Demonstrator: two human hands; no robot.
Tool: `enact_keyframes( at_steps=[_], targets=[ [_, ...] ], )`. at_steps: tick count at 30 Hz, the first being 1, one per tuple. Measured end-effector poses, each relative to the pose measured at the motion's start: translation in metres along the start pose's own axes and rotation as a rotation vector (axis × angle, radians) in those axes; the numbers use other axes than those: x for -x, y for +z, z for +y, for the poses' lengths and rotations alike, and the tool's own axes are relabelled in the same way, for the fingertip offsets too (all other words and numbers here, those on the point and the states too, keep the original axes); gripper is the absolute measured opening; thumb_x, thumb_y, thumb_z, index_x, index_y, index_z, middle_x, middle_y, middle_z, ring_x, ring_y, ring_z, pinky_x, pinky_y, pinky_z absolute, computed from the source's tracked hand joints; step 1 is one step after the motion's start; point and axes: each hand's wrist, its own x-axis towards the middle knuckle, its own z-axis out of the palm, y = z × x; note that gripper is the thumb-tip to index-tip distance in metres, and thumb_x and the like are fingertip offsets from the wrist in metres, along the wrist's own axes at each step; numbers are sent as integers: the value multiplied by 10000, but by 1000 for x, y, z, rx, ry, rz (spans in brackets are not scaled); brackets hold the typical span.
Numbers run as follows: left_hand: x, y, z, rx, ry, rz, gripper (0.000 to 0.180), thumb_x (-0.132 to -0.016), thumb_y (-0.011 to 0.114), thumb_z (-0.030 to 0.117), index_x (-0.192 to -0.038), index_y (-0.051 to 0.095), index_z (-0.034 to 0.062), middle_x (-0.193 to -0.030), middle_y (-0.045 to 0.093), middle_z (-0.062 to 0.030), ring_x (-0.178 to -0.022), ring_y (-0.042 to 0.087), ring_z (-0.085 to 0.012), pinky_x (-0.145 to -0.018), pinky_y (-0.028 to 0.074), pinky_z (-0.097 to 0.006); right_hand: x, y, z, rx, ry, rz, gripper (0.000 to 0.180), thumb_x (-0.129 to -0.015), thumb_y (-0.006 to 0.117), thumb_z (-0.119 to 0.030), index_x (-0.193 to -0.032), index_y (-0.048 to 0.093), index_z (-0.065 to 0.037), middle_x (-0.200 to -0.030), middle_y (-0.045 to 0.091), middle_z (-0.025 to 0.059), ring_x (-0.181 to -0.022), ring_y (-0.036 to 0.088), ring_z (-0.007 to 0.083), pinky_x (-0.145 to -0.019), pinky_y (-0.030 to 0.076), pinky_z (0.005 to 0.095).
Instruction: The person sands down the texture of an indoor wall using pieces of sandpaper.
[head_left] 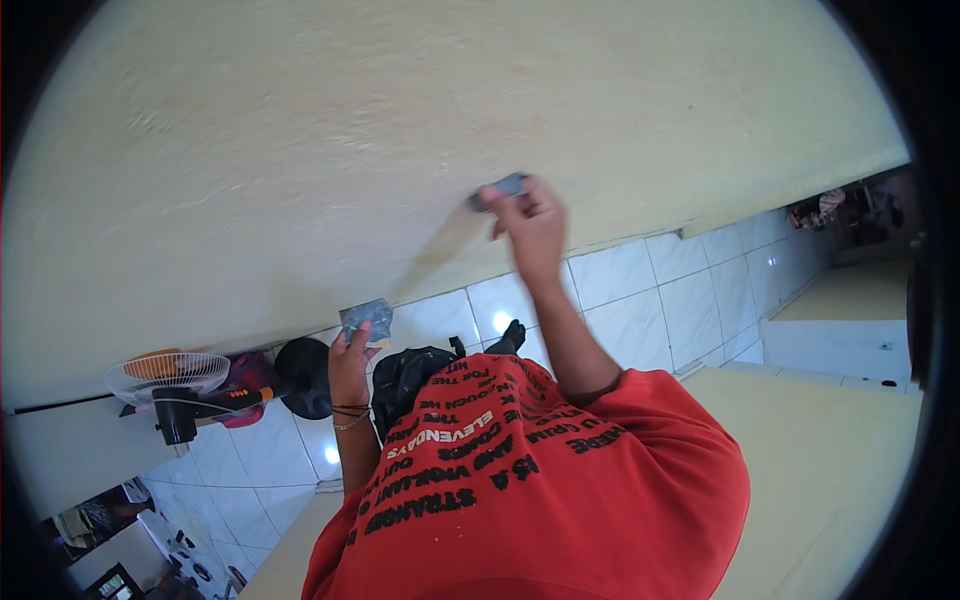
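Note:
My right hand is raised in front of the cream wall, its fingers closed on a small folded piece of dark grey sandpaper. A shadow slants down the wall from it; whether the sandpaper touches the surface I cannot tell. Lower and to the left, my left hand pinches a flat grey sandpaper sheet with uneven edges. A tan strip shows at that sheet's lower edge, by my fingers. Thin bands circle my left wrist.
A fan with a white guard stands at the left by the wall, next to a round black base and a pink-red cloth. Something black hangs in front of me. White tiles cover the floor.

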Motion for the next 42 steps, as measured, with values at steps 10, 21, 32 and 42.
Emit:
enact_keyframes(
  at_steps=[10,21,32,42],
  targets=[
    [2,-22,2,6,37,97,255,-845,591,232,-1021,593,48,-936,605,-3,-833,557,-83,-672,453,-231,40,94,-11,-671,341,-303,118,-842,602,-141,-857,578,-27,-757,608,37,-692,577,84,-572,505,238],
    [-16,84,-19,16,-6,-152,192,-861,572,193,-1009,587,73,-924,611,-2,-804,584,-108,-675,477,-258,-94,-208,-44,-403,-72,424,204,-893,493,-222,-945,538,-30,-823,613,85,-697,597,153,-593,467,262],
    [-9,43,-14,42,-56,-91,213,-859,575,184,-1039,568,71,-964,607,-7,-833,579,-105,-690,471,-268,-71,-147,-77,11,-370,293,109,-786,617,-61,-867,574,-1,-805,579,56,-685,559,112,-492,464,223],
    [1,-50,3,37,28,67,241,-857,574,192,-1054,551,56,-934,602,-10,-820,573,-104,-684,466,-265,55,138,-19,-608,185,-344,117,-829,597,-60,-905,534,1,-821,610,48,-735,594,92,-615,526,232]
  ],
)
